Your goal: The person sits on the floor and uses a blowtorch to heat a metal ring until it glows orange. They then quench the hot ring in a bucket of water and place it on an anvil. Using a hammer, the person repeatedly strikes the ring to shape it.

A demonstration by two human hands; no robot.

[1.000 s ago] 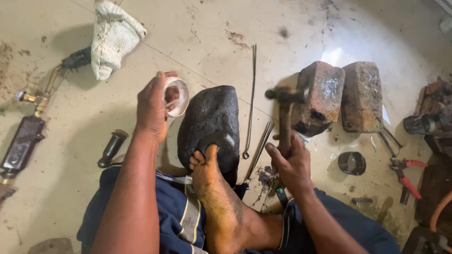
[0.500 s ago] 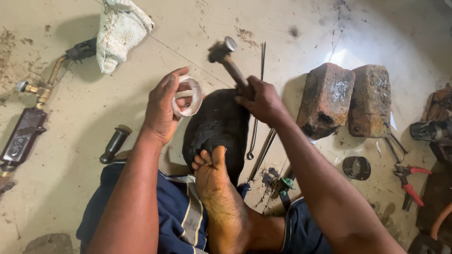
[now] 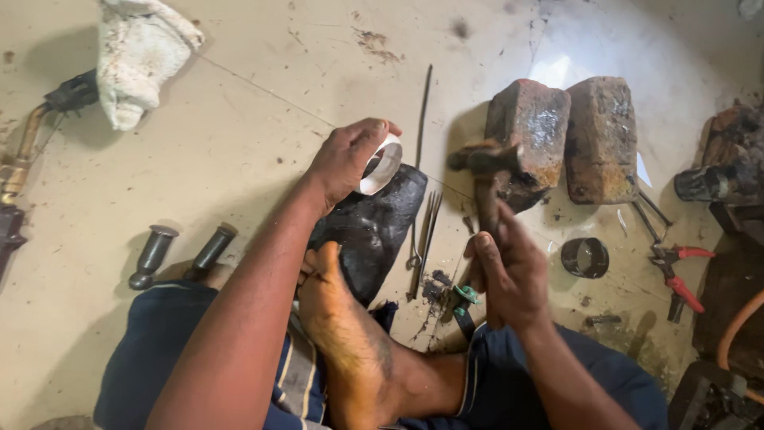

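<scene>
As I sat, left hand [image 3: 344, 159] gripped white ring [image 3: 383, 163] on black block [image 3: 374, 227], right hand [image 3: 509, 275] clenched round hammer [image 3: 484, 171].

- Left hand [image 3: 344, 159]: bare, no glove, ring or watch; forearm unsleeved up to the lower frame edge.
- Right hand [image 3: 509, 275]: bare; forearm likewise unsleeved.
- Foot [image 3: 338, 306], lower centre: bare, sole and toes smudged with grime.
- Trousers [image 3: 159, 350]: dark blue cloth, pale stripes near centre bottom.
</scene>
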